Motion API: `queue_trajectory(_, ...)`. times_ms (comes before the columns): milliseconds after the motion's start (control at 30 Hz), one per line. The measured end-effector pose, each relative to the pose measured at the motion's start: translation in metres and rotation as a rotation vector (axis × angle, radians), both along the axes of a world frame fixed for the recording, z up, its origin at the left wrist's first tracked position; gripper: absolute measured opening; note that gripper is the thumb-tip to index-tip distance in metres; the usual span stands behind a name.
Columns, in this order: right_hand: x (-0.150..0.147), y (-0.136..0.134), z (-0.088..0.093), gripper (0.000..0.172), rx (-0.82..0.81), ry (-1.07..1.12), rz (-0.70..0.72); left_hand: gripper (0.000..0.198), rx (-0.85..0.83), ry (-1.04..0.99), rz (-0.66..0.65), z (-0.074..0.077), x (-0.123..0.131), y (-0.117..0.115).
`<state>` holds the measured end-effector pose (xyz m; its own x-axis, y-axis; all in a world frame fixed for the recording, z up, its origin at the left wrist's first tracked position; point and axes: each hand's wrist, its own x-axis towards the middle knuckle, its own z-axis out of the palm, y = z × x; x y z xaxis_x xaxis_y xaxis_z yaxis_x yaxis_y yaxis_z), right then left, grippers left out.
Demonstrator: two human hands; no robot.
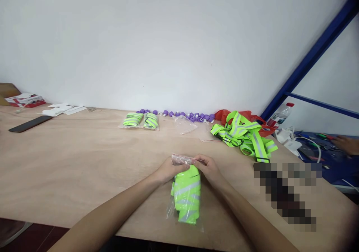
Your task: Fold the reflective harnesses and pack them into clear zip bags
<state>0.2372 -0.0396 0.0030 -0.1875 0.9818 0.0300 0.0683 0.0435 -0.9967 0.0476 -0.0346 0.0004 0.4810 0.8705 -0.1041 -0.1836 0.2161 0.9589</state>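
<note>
A clear plastic zip bag (pixel 187 196) with a folded neon-green reflective strap inside lies at the front middle of the table. My left hand (pixel 171 169) pinches the left end of its top edge. At the right end of that edge, my right hand (pixel 206 168) grips between thumb and fingers. Two filled bags (pixel 132 120) of the same green straps lie further back, left of centre. A loose heap of green reflective straps (pixel 238 132) with black buckles is to the right, partly on a red plastic bag (pixel 252 121).
Along the wall sit several purple rolls (pixel 196 116) and an empty clear bag (pixel 183 125). White papers (pixel 63 109) and a dark flat strip (pixel 32 124) lie at left. A bottle (pixel 280 115) stands at right near a blue frame (pixel 305 57); another person's hand (pixel 346 144) shows beyond.
</note>
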Motion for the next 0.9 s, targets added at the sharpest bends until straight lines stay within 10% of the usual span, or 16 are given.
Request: queue_trajectory(900, 0.008, 0.005, -0.002, 0.042, -0.051, 0.015, 0.015, 0.044, 0.005, -0.013, 0.01, 0.005, -0.004, 0.002)
